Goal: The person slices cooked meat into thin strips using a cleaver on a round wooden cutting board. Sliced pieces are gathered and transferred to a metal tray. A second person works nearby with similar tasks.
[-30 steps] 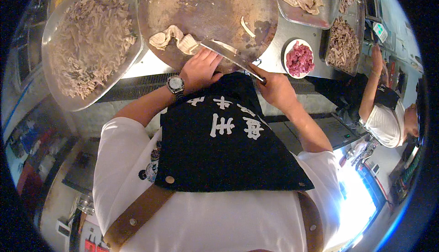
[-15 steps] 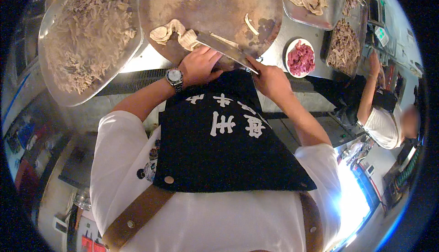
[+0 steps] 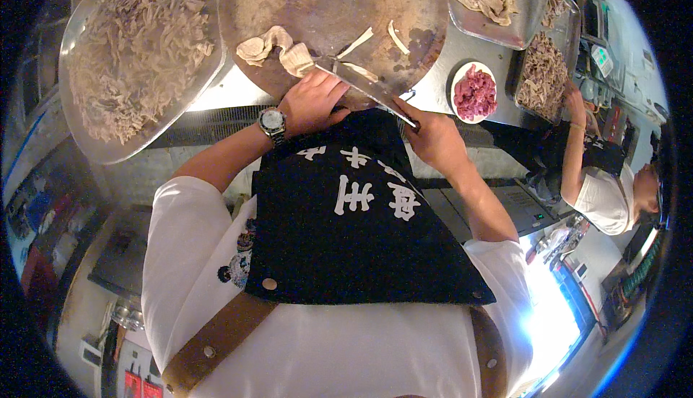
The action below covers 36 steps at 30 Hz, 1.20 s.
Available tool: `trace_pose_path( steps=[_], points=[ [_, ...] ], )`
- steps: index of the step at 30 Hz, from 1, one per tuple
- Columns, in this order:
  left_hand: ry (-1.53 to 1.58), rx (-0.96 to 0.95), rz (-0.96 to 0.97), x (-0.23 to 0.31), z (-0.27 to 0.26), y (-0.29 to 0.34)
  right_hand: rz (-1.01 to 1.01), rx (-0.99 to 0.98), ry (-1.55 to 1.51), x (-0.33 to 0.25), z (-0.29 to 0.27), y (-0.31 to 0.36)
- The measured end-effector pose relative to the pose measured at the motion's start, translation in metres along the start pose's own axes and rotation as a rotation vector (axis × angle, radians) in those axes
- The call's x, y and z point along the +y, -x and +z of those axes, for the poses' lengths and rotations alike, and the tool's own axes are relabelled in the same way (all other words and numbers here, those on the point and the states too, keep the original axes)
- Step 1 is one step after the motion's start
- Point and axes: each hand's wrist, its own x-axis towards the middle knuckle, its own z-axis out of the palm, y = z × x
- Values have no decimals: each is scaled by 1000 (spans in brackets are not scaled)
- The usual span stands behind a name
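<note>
A large round chopping block [image 3: 328,12] lies in front of me. On its near left part rests a pale, folded piece of tripe-like meat [image 3: 294,57]. My left hand [image 3: 310,101] presses its fingertips on the near end of that meat, fingers bent together close to the blade. My right hand [image 3: 437,142] is closed round the handle of a broad knife [image 3: 368,92], whose blade slants up and left to the meat's cut end. Several thin cut strips [image 3: 356,42] lie right of the blade's tip; another strip [image 3: 397,38] lies apart at the right.
At the left stands a big clear tray [image 3: 155,127] heaped with sliced meat. Right of the block are a metal tray [image 3: 516,35] of larger pale pieces, a white plate [image 3: 456,98] of raw red meat and a tray of shredded meat [image 3: 543,70]. A co-worker's hand [image 3: 575,103] is beside it.
The knife has shifted slightly down and right. Cut strips now lie separate, one farther up the block. The co-worker's hand has moved to the shredded-meat tray.
</note>
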Motion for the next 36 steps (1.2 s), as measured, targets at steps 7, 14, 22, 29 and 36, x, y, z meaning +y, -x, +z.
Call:
trace_pose_path(
  steps=[7,14,22,29,36],
  points=[
    [62,119,50,-3,-3,8,19,-48,67,2,-6,4],
    [42,239,114,-5,-1,5,74,-108,119,-4,-11,-3],
    [52,274,127,-4,3,3,230,-44,108,2,-43,-28],
    [64,249,110,-5,4,5,61,-102,128,-10,-30,-9],
    [98,204,75,-6,3,8,30,-118,105,-10,-30,-1]
  ],
)
